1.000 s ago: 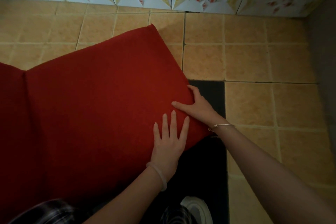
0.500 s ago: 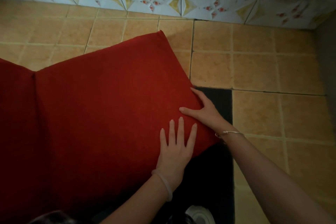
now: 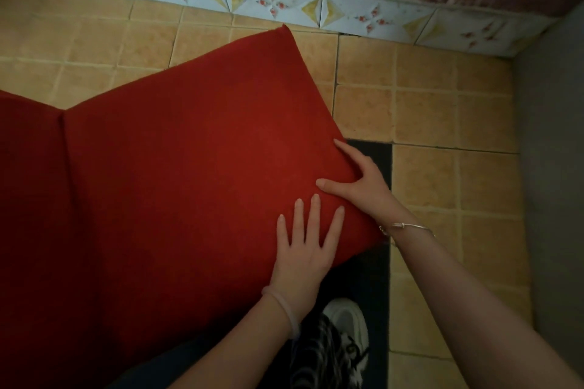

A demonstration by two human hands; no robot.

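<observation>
Head: two hands (image 3: 305,249) (image 3: 363,181), one cushion (image 3: 189,186) (red)

The red cushion (image 3: 196,174) is a broad, flat pad in plain deep-red fabric (slightly fuzzy, no pattern), and it bends into two panels along a stitched line. It sits askew to the patterned skirting (image 3: 278,6). One pointed corner reaches just short of the skirting, and the opposite corner lies well away from it.

The left hand (image 3: 305,249) lies flat on the red cushion (image 3: 189,183) (fingers spread) while the right hand (image 3: 363,181) holds its edge.
</observation>
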